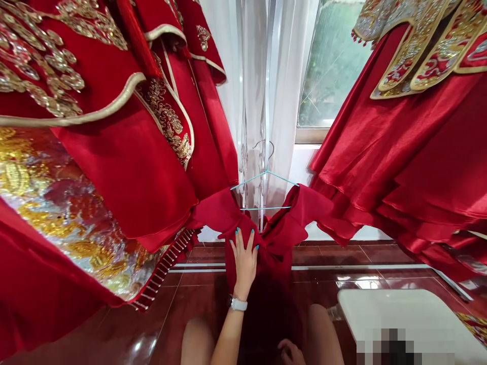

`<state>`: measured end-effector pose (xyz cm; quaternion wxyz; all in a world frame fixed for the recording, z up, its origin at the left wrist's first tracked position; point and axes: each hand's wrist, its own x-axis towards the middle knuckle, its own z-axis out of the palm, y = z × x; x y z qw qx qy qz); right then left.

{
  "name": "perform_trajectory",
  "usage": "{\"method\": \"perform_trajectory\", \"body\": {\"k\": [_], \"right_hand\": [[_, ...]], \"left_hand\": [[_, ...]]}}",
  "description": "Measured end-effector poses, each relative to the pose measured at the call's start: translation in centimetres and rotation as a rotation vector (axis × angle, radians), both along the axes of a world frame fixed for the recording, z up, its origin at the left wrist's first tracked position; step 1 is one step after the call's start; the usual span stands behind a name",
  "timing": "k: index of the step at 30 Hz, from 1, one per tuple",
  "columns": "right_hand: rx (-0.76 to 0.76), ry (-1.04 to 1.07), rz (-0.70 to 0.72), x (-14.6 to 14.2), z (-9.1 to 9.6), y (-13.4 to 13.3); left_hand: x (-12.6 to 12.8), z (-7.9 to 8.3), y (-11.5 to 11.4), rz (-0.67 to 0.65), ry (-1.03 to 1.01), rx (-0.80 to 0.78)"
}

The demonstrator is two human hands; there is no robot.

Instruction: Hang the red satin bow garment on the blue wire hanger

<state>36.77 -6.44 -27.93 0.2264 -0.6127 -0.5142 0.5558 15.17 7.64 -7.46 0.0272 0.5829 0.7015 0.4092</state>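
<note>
A plain red garment [294, 220] hangs on a thin teal wire hanger [266, 175] in front of the white curtain, and its lower part drops down between my knees. My left hand [244, 261], with a white watch on the wrist and teal nails, lies flat on the garment's front just below the hanger, fingers spread. My right hand [291, 352] shows only partly at the bottom edge. Its fingers are curled into the dark lower fabric of the same garment.
Heavy red gowns with gold embroidery hang close on the left [114, 152] and on the right [411, 152]. A sheer white curtain [258, 76] and a window [335, 66] are behind. A white surface [403, 314] stands at the lower right on the red tiled floor [182, 304].
</note>
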Motion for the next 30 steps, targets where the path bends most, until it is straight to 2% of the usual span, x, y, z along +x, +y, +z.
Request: {"method": "perform_trajectory", "body": {"k": [3, 6, 8, 11, 14, 17, 19, 21, 23, 26, 28, 30], "right_hand": [[-0.062, 0.019, -0.025, -0.2, 0.0, 0.5], [-0.103, 0.083, -0.080, -0.4, -1.3, 0.5], [-0.091, 0.111, -0.103, -0.5, -2.4, 0.5], [-0.057, 0.131, -0.093, -0.2, -3.5, 0.5], [-0.044, 0.105, -0.054, 0.0, -3.7, 0.2], [-0.030, 0.040, 0.022, -0.4, -3.1, -0.1], [-0.023, 0.017, 0.068, -1.0, -2.5, -0.2], [-0.017, 0.023, 0.083, -1.7, -1.9, -0.2], [0.010, 0.052, 0.065, -2.1, -1.2, 0.0], [0.120, 0.117, -0.020, -2.2, 0.4, 0.9], [0.238, 0.140, -0.120, -1.8, 2.6, 2.3], [0.384, 0.151, -0.227, -1.2, 6.2, 4.5]], "left_hand": [[0.1, -1.2, -1.7, -0.012, -0.052, -0.035], [0.5, -3.0, -3.4, -0.038, -0.127, -0.045], [1.1, -4.7, -4.5, -0.048, -0.210, -0.051], [2.5, -8.1, -7.0, -0.043, -0.371, -0.116], [4.2, -11.8, -11.2, -0.046, -0.518, -0.272], [5.4, -15.0, -16.3, -0.071, -0.598, -0.503], [5.5, -16.4, -19.2, -0.120, -0.605, -0.666], [5.1, -17.1, -20.8, -0.148, -0.580, -0.774], [4.5, -17.1, -21.0, -0.126, -0.549, -0.751], [3.0, -15.2, -19.3, -0.059, -0.532, -0.517], [1.6, -12.3, -17.4, -0.027, -0.527, -0.339], [-0.1, -7.9, -15.2, -0.011, -0.492, -0.156]]}}
